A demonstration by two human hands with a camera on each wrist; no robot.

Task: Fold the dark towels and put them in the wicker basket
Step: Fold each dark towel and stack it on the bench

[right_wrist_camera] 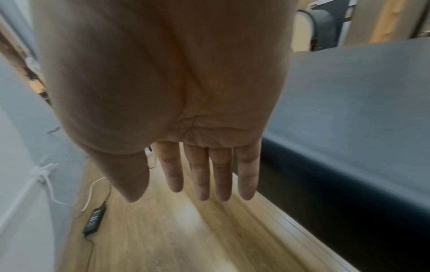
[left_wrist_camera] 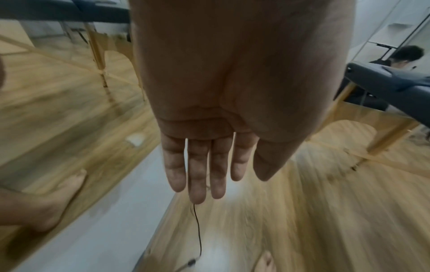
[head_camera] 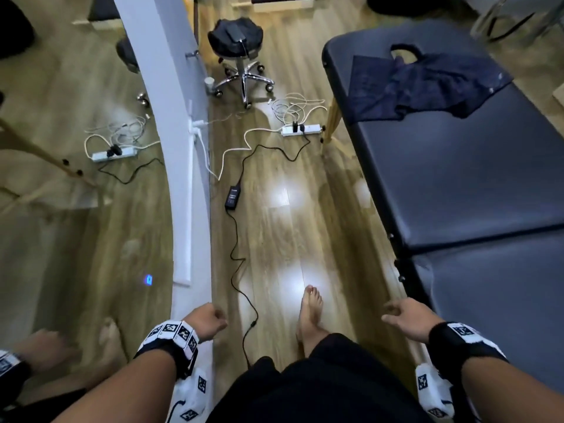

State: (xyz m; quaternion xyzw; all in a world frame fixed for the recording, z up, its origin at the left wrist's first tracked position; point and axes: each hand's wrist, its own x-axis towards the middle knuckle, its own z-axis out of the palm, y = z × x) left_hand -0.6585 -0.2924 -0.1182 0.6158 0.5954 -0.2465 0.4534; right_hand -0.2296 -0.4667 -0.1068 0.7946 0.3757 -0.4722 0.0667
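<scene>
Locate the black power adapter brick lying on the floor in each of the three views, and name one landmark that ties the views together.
Head: power adapter brick on the wood floor, left of centre, beside the grey wall.
Left wrist: not in it; only a thin black cable shows.
Right wrist: lower left, below the thumb.
Shared landmark: the dark massage table.

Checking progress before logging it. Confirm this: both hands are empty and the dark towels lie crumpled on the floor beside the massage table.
Wrong place. The head view shows the dark towels crumpled on top of the massage table, not on the floor. Both the left hand and right hand are indeed empty.
</scene>
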